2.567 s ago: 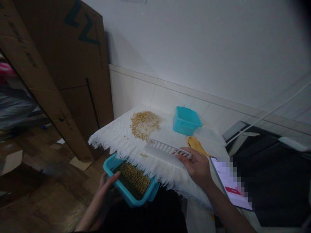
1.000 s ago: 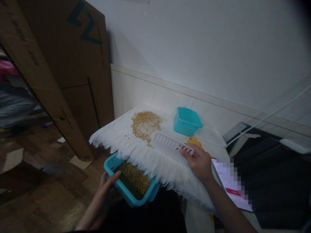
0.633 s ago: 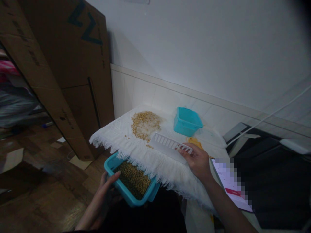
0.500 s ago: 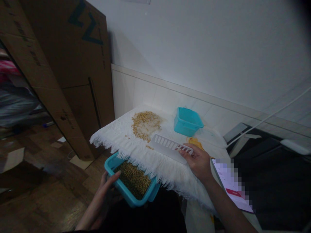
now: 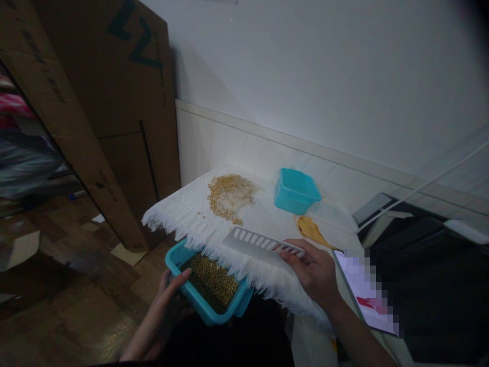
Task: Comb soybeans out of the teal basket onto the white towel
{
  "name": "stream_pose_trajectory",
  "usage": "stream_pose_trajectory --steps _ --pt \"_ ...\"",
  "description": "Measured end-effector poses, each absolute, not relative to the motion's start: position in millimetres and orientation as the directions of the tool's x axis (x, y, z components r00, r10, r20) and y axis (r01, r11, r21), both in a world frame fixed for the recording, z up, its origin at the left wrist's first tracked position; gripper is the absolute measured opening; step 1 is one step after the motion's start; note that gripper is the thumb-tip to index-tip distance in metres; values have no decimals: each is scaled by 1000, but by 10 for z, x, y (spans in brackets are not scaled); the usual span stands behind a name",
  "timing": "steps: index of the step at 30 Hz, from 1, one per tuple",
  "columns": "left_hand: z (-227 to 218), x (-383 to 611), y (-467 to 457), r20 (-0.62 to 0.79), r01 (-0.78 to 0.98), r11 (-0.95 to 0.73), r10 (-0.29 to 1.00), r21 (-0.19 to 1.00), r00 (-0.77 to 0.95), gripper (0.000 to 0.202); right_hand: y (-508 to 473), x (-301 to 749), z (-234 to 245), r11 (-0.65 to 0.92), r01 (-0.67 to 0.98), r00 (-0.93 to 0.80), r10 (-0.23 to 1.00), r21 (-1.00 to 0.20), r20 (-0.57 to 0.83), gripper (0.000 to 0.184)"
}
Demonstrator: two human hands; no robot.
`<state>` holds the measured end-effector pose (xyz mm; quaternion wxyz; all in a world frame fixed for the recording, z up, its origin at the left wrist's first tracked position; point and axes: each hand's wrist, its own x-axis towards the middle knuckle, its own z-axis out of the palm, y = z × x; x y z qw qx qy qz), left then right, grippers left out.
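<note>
My left hand grips the near left side of a blue plastic basket, its thumb over the rim. Soybeans and smaller dark green beans lie inside the basket, which sits just under the table's fringed edge. In my right hand is a flat, light grey slotted plastic piece, pinched at its right end and lying low over the cloth's front edge. Beyond it, a patch of loose soybeans is spread on the white tablecloth.
A second blue basket stands at the back of the table near the wall. In front of it lies a flat yellow-orange item. A tablet-like screen is at the right edge. A tall cardboard box stands left.
My right hand has drawn the slotted piece toward me and slightly left, to the cloth's front edge. The few beans beside it no longer show there. My left hand and basket barely moved.
</note>
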<state>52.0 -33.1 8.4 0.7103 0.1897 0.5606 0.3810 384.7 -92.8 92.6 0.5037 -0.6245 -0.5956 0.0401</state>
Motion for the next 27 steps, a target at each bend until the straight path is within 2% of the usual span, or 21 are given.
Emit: stream_pose_trajectory --steps 5,16,23,27 --pt "111 522 -316 -665 -320 652 742 688 81 111 -803 4094 926 155 762 378 682 -628 627 24" --pt "20 493 -299 -660 -326 649 746 688 92 113 -702 4223 911 127 755 350 751 -643 560 22" --pt "-29 479 -293 -654 -327 644 751 692 96 117 -733 4107 913 116 737 396 724 -666 565 24" --pt "-48 475 -296 -646 -329 638 757 696 99 120 -741 4151 926 138 733 361 751 -666 552 24"
